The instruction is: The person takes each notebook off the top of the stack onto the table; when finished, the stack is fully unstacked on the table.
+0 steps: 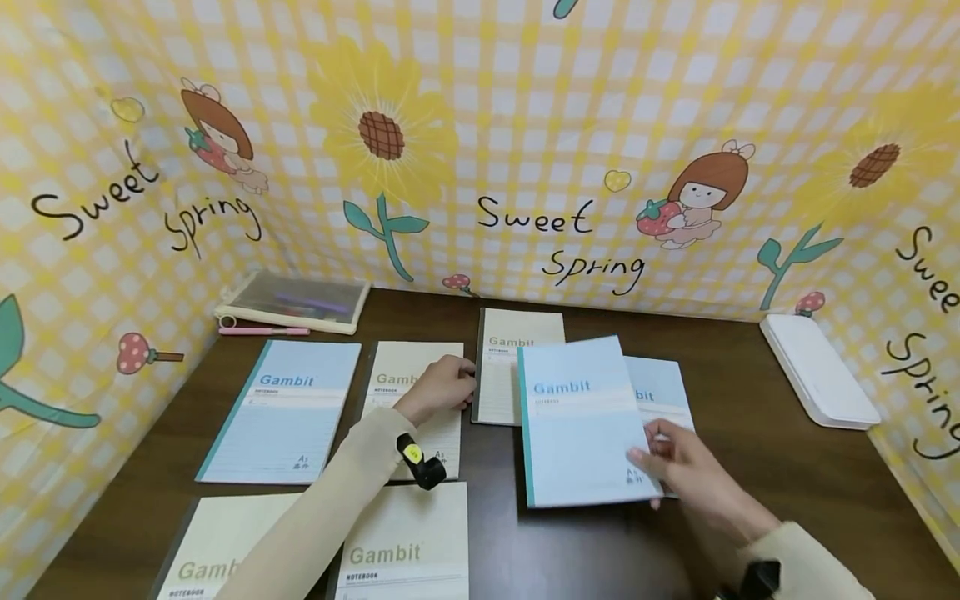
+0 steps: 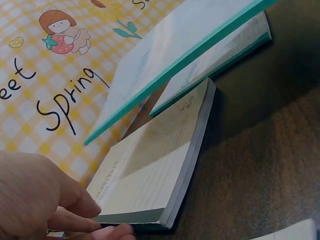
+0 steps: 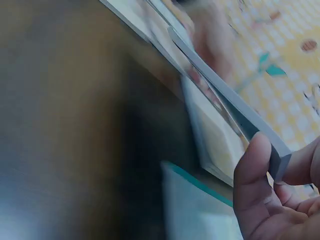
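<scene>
My right hand point(image 1: 678, 467) pinches the lower right corner of a blue Gambit notebook point(image 1: 573, 425), thumb on the cover. This notebook is raised and tilted over a second blue notebook point(image 1: 660, 387) and partly covers a cream notebook point(image 1: 498, 392). At the cream notebook's dark spine, my left hand point(image 1: 442, 385) has its fingers curled about the edge, as the left wrist view shows point(image 2: 45, 195). Beneath that left hand and wrist lies another cream notebook point(image 1: 412, 412), partly hidden. The right wrist view shows the held notebook's edge point(image 3: 245, 110) between thumb and fingers.
Another blue notebook point(image 1: 281, 417) lies at the left. Two cream notebooks point(image 1: 405, 533) point(image 1: 217, 529) lie at the near edge of view. A zip pouch point(image 1: 300, 300) and pink pen point(image 1: 266, 331) sit back left, a white case point(image 1: 817, 371) back right. Patterned cloth point(image 1: 525, 125) hangs around the table.
</scene>
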`<state>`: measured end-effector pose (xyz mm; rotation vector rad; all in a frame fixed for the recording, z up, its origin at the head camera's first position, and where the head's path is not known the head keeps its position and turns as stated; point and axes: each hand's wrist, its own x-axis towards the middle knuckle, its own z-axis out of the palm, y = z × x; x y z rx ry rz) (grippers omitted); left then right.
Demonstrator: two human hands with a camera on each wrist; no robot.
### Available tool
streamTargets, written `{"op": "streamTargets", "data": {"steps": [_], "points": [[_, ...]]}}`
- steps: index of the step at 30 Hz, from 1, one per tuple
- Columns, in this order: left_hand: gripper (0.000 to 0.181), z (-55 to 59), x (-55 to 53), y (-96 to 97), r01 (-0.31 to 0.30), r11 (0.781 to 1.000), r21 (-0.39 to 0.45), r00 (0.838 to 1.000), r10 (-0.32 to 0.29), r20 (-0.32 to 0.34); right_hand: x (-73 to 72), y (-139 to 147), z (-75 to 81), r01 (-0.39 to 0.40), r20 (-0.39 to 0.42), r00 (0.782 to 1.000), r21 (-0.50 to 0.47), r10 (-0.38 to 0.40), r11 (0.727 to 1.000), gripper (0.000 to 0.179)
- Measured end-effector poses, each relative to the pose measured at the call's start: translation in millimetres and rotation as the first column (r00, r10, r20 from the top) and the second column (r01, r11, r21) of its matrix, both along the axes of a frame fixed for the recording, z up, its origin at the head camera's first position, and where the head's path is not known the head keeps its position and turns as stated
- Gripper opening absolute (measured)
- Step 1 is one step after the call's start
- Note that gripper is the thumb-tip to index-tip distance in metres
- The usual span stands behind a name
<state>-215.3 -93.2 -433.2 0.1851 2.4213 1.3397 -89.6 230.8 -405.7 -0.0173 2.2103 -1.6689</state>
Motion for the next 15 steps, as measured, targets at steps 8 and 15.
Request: {"op": "streamTargets", "data": {"steps": [8,15], "points": [[0.036,10.8,-6.5,-1.0,0.008,1.0,-0.03,1.0,-0.008,-0.012,68.5,6,-10.9,-0.195,0.065,0.977,-0.089,0.201,0.977,0.028],[0.039,11.7,-11.0,-3.0,0.0,0.999,-0.036,1.0,0.0,0.002,90.2,8,-33.3,-0.207,0.179,0.954,-0.191,0.241,0.959,0.032]]}}
